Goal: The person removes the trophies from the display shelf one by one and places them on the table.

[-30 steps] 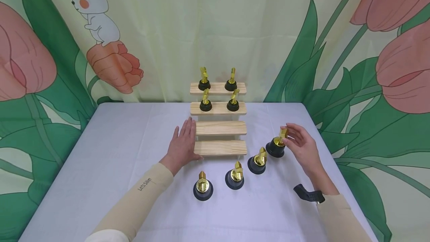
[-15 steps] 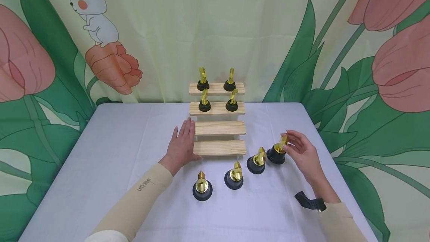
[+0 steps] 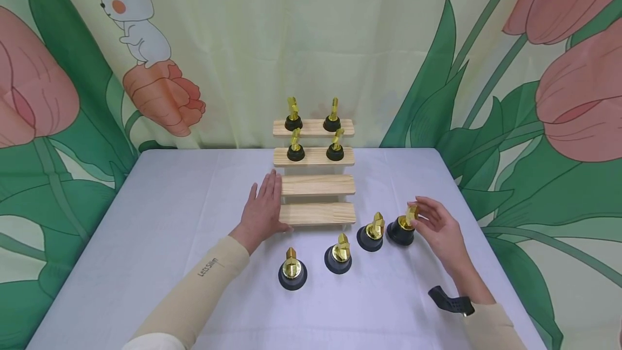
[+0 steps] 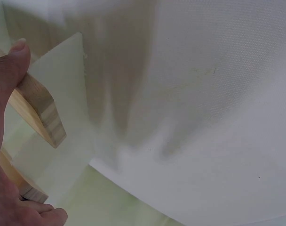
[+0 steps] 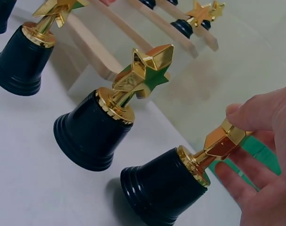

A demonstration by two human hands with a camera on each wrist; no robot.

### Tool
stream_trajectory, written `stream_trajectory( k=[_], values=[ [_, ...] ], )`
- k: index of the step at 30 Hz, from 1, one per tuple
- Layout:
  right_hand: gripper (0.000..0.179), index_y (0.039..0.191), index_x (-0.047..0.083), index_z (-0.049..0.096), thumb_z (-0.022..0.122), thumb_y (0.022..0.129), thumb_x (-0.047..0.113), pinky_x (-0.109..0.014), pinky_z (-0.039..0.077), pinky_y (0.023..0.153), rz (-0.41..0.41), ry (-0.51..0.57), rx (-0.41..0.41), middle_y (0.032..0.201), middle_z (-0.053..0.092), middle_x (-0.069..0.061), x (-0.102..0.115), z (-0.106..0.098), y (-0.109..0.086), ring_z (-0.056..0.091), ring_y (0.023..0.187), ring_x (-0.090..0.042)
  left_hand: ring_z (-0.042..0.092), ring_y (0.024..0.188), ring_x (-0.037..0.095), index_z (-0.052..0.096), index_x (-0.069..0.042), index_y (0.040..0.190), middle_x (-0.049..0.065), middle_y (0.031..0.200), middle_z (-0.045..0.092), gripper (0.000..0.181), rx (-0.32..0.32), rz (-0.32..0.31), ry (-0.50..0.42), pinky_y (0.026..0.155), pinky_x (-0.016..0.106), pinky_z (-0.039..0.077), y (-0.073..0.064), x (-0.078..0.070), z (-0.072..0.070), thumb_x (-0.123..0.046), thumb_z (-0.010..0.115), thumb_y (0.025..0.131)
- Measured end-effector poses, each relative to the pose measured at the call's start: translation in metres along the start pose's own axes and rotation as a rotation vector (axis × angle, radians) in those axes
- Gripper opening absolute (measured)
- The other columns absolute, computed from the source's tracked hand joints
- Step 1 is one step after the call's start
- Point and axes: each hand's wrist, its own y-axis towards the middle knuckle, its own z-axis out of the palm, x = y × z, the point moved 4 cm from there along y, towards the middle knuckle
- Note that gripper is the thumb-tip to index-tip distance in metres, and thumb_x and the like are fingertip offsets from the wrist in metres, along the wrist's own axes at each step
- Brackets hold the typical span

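Note:
Fingers extended, my left hand (image 3: 261,207) rests along the left ends of the lower boards of a wooden tiered display stand (image 3: 318,213). In the left wrist view, its thumb (image 4: 17,59) touches one board's end. My right hand (image 3: 437,231) pinches the gold star top of a small trophy (image 3: 401,232) with a black base. The right wrist view shows thumb and fingers on the star and this held trophy (image 5: 164,186) leaning slightly. Just left of it stands another star trophy (image 3: 371,235), with two more trophies, one middle (image 3: 339,255) and one leftmost (image 3: 292,271), nearer the front.
Several similar trophies stand in pairs on the upper two boards, among them a top-left trophy (image 3: 293,119) and a second-tier right trophy (image 3: 336,148). A white cloth covers the table (image 3: 170,204). Behind hangs a curtain (image 3: 243,42) printed with tulips and a rabbit.
My right hand has drawn the pinched trophy toward the front of the table, bringing it level with the neighbouring trophy. My left hand stays on the stand.

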Motion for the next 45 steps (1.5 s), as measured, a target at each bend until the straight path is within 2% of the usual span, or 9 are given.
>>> stream_trajectory(
  k=[18,28,34,39,45],
  values=[
    [0.056,0.145,0.009,0.044,0.067,0.093,0.006,-0.008,0.046,0.095,-0.012,0.026,0.037,0.137,0.057,-0.020,-0.006,0.002,-0.013,0.054,0.119,0.004,0.018,0.153,0.036,0.006,0.006,0.156,0.025,0.165,0.010,0.139,0.012,-0.010,-0.006,0.122,0.055,0.021,-0.001,0.000,-0.001,-0.059,0.087,0.063],
    [0.056,0.145,0.010,0.044,0.067,0.094,0.008,-0.008,0.046,0.095,-0.028,-0.016,0.067,0.134,0.058,-0.019,-0.004,0.002,-0.016,0.054,0.118,0.004,0.017,0.153,0.036,0.006,0.005,0.156,0.025,0.165,0.009,0.139,0.022,-0.013,-0.018,0.122,0.055,0.020,-0.001,0.000,-0.001,-0.058,0.087,0.064],
    [0.057,0.145,0.010,0.044,0.068,0.093,0.007,-0.009,0.047,0.095,-0.038,-0.031,0.077,0.132,0.060,-0.018,-0.006,0.003,-0.017,0.054,0.117,0.005,0.017,0.153,0.036,0.007,0.006,0.156,0.025,0.165,0.010,0.139,0.000,-0.009,-0.023,0.122,0.056,0.020,-0.001,0.001,-0.001,-0.057,0.088,0.063],
    [0.061,0.147,0.011,0.041,0.067,0.093,0.004,-0.010,0.046,0.096,-0.053,-0.008,0.093,0.137,0.056,-0.021,-0.008,0.004,-0.018,0.054,0.119,0.003,0.018,0.153,0.036,0.007,0.006,0.156,0.025,0.165,0.011,0.139,-0.006,-0.008,-0.020,0.122,0.056,0.020,-0.001,0.001,0.000,-0.057,0.088,0.062],
    [0.061,0.148,0.012,0.040,0.066,0.094,0.006,-0.008,0.044,0.097,-0.047,-0.033,0.104,0.140,0.054,-0.020,-0.007,0.004,-0.019,0.052,0.121,0.005,0.018,0.153,0.036,0.008,0.006,0.156,0.025,0.164,0.011,0.138,0.000,-0.002,-0.019,0.122,0.056,0.021,-0.001,0.000,-0.001,-0.056,0.088,0.063]
  ],
)
